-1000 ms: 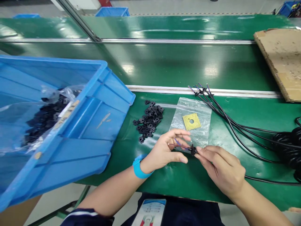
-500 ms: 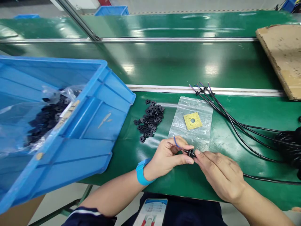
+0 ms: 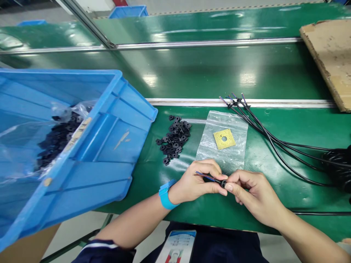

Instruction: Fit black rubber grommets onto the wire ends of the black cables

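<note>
Between my hands is the end of a black cable point(image 3: 216, 180), its thin red and blue wires sticking out to the left. A small round black fitting point(image 3: 223, 183) sits on it. My left hand point(image 3: 199, 182), with a light-blue wristband point(image 3: 165, 195), pinches the cable end between thumb and fingers. My right hand point(image 3: 255, 193) is closed with thumb and forefinger on the fitting from the other side; its other fingers are curled. Just beyond, a yellow square pad point(image 3: 225, 139) with a round hole lies on a clear plastic bag point(image 3: 208, 128).
Small black parts point(image 3: 175, 138) lie piled left of the bag. A large blue bin point(image 3: 109, 146) holds more in plastic. Several black cables point(image 3: 274, 140) run to a coil point(image 3: 338, 168) at right. Cardboard point(image 3: 329, 58) stands far right; a phone point(image 3: 178, 246) lies on my lap.
My right hand has turned, so its thumb now shows on the near side of the fitting. The red and blue wires now lie closer together.
</note>
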{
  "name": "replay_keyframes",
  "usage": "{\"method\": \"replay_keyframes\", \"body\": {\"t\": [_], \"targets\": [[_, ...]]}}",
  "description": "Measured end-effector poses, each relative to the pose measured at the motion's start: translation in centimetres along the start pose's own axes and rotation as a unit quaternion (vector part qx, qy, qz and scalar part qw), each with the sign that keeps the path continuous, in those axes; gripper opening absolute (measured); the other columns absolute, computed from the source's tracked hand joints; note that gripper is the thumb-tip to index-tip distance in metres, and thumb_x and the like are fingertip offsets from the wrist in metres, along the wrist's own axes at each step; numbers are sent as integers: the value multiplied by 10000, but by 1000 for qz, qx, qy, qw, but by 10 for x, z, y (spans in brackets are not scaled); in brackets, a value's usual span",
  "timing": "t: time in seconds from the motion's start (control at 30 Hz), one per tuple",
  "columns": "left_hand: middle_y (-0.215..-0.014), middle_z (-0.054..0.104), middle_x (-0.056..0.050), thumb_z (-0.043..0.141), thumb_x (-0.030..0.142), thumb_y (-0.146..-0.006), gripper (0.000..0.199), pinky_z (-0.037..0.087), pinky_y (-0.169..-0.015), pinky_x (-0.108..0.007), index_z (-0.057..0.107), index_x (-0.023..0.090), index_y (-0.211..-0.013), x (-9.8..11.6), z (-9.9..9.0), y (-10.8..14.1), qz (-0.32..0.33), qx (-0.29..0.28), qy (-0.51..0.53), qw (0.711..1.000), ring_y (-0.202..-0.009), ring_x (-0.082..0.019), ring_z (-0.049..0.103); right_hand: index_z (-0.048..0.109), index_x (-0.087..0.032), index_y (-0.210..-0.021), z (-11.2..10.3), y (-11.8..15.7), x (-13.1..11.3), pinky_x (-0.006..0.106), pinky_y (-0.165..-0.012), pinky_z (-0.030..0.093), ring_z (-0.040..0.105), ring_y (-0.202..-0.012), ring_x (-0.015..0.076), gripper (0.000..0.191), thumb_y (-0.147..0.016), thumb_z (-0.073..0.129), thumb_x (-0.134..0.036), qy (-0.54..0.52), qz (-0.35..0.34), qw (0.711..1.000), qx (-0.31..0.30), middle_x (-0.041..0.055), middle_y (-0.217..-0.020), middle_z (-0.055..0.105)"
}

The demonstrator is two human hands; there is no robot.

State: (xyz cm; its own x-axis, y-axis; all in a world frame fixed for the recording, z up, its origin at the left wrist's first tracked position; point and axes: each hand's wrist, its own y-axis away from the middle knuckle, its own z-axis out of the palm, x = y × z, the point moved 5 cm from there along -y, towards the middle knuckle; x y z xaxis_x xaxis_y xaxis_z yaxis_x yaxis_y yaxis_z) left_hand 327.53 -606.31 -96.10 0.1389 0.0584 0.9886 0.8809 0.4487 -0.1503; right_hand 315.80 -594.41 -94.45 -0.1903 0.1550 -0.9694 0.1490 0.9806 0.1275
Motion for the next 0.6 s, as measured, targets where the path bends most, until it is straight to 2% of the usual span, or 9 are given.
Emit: {"method": "replay_keyframes", "body": {"t": [0.1, 0.17, 0.27, 0.33, 0.47, 0.6], "targets": [[-751, 715, -38, 917, 376, -704, 258, 549, -655, -256, 807, 200, -858, -1, -1, -1, 10, 13, -14, 1000, -700, -145, 667, 647, -191, -803, 0, -1, 2, 185, -513, 435, 536, -531, 70, 294, -1018, 580, -381, 1, -2, 1000, 3, -47, -608, 569], [-803, 726, -43, 922, 356, -701, 278, 570, -697, -261, 811, 212, -912, -1, -2, -2, 14, 32, -8, 999, -740, -149, 681, 658, -200, -862, -3, -1, -4, 183, -541, 464, 557, -556, 70, 200, -1014, 593, -313, 61, -62, 995, 50, -46, -651, 597], [-907, 737, -49, 951, 356, -648, 440, 592, -754, -266, 800, 234, -1043, 0, -1, -2, 6, 33, 23, 999, -805, -158, 696, 650, -193, -1012, -5, 5, -20, 191, -660, 541, 658, -716, 92, 52, -996, 601, -183, 202, -199, 948, 146, 0, -828, 688], [-924, 735, -44, 960, 338, -634, 474, 591, -752, -253, 792, 238, -1066, 0, 0, -1, 1, 28, 46, 999, -808, -152, 692, 626, -172, -1068, -2, 9, -25, 206, -727, 569, 696, -815, 113, 94, -987, 596, -135, 263, -253, 914, 175, 34, -907, 713], [-852, 728, -35, 928, 232, -697, 302, 580, -729, -232, 800, 212, -969, 2, -2, 2, 3, 45, 69, 997, -775, -137, 685, 615, -155, -1073, 2, 11, -26, 230, -746, 582, 703, -833, 127, 112, -973, 598, -106, 293, -269, 902, 169, 44, -902, 712], [-860, 751, -54, 937, 243, -682, 286, 587, -709, -240, 806, 199, -932, 2, -3, 3, -3, 48, 62, 997, -761, -150, 702, 615, -156, -1066, 3, 13, -27, 220, -702, 584, 689, -767, 113, 107, -971, 606, -109, 282, -279, 903, 168, 38, -866, 706]]}}
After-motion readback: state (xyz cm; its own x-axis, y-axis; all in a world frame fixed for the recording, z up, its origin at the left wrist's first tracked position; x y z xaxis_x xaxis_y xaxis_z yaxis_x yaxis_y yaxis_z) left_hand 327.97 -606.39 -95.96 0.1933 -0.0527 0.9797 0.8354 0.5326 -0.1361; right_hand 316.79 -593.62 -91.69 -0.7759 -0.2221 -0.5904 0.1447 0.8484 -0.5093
